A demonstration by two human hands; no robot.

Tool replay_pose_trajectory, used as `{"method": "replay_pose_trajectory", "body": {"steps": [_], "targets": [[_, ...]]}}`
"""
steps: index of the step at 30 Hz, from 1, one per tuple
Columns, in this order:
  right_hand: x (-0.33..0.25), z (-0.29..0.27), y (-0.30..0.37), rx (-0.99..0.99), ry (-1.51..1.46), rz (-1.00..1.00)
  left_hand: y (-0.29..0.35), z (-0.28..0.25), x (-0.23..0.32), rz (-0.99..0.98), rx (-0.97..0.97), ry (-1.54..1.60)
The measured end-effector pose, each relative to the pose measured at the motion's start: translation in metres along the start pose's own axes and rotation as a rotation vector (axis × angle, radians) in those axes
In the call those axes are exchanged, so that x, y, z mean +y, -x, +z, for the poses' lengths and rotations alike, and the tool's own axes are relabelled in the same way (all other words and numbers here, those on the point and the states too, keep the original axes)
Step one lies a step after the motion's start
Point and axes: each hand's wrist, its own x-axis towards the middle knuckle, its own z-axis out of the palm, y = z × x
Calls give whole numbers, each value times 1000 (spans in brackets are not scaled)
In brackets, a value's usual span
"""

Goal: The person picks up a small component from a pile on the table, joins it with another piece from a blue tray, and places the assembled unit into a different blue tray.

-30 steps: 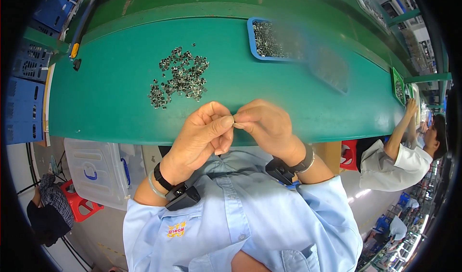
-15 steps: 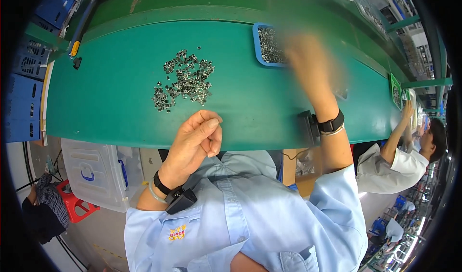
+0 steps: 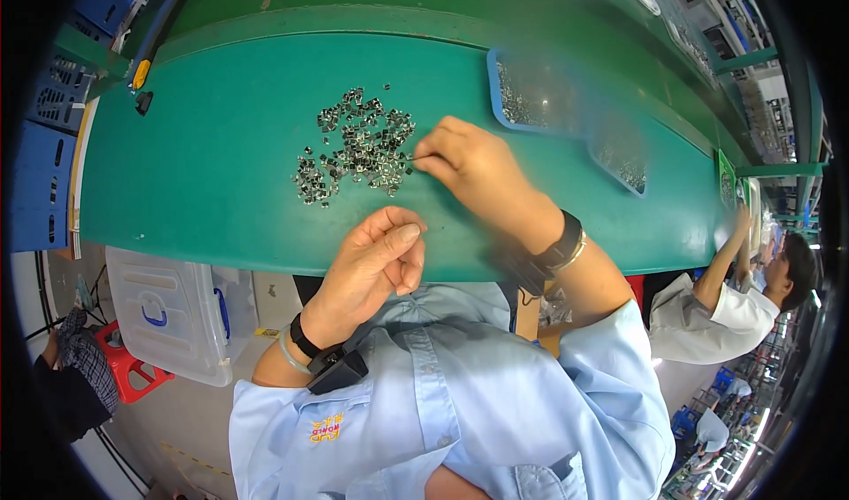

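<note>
A loose pile of small shiny metal pieces (image 3: 363, 142), black and silver, lies spread on the green tabletop (image 3: 203, 173). At its right edge my right hand (image 3: 473, 168) reaches in with thumb and forefinger pinched together. A thin dark tip shows at those fingertips, too small to name. Nearer to me, just below the pile, my left hand (image 3: 371, 261) is held with its fingers curled and the thumb pressed against them. Whatever it may hold is hidden. Both wrists wear black straps with bangles.
A blue tray (image 3: 501, 102) of small metal parts stands at the back right, with a second tray (image 3: 619, 168) beside it, partly blurred. A yellow-and-black tool (image 3: 140, 74) lies far left. Below is a clear lidded bin (image 3: 164, 314); a co-worker (image 3: 721, 310) sits at right.
My right hand has moved left from the blue tray to the right edge of the pile. My left hand stays curled in nearly the same place. The view has shifted slightly.
</note>
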Motion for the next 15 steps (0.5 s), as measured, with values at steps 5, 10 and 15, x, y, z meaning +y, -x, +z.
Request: {"method": "replay_pose_trajectory", "body": {"steps": [5,10,15], "targets": [[9,-10,9,38,30,79,-4,2,-1,8,26,-34],[-2,3,-3,72,65,-131,-5,2,-1,9,26,-17],[-1,0,-3,-2,18,-29,-2,2,-2,4,27,3]]}}
